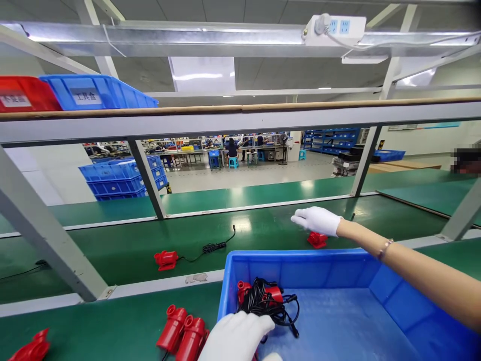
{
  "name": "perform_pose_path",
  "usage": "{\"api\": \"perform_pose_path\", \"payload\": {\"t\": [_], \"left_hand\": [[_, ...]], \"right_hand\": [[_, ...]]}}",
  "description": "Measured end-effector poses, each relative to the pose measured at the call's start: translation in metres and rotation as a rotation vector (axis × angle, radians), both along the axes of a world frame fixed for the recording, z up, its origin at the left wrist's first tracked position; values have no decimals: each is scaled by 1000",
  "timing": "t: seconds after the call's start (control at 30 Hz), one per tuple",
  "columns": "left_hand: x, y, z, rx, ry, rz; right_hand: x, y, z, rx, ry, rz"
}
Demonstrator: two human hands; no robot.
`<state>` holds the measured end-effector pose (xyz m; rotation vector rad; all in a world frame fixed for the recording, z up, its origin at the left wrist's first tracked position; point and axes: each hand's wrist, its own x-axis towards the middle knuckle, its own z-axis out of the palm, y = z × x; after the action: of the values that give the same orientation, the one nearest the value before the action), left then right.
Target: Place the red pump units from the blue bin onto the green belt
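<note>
One white-gloved right hand [317, 220] was out past the blue bin [296, 255], close over a red part [317, 240] on the green strip [270, 235]; palm down, fingers loosely extended and close together, nothing seen in them, contact with the part unclear. Left hand [236, 337], same glove, was at the bin's left side, back up, fingertips hidden, so I couldn't tell whether it held anything. Near it, inside the bin, red bodies [273, 293] sat partly under a tangle of black cables [259, 301], all bunched toward the left end. Outside, beside the left hand, two red pieces [191, 338] lay side by side; another red unit [166, 259] lay on the strip, its lead [214, 247] trailing right. Handling, as I judged it: the red body was the better grip, not the lead, with the right forearm [421, 268] kept clear of the bin's walls. Gathering each cable close seemed wise, since the loose plug [295, 331] looked apt to snag.
</note>
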<state>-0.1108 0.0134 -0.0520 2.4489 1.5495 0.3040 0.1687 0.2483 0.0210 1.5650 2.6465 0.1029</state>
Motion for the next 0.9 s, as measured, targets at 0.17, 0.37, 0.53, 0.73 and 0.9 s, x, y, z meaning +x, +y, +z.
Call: {"api": "perform_pose_path", "payload": {"t": [0.17, 0.37, 0.53, 0.73, 0.9], "left_hand": [[-4, -16, 14, -8, -144, 2], [-2, -21, 19, 31, -137, -31], [-3, -24, 21, 41, -131, -24], [-3, -28, 25, 44, -138, -21], [-2, -27, 25, 40, -135, -13]], "right_hand": [[-37, -129, -14, -95, 17, 387], [-42, -234, -60, -195, 7, 627], [-57, -259, -85, -194, 147, 527], [-76, -276, -90, -181, 207, 877], [-85, -279, -124, 87, 170, 938]]}}
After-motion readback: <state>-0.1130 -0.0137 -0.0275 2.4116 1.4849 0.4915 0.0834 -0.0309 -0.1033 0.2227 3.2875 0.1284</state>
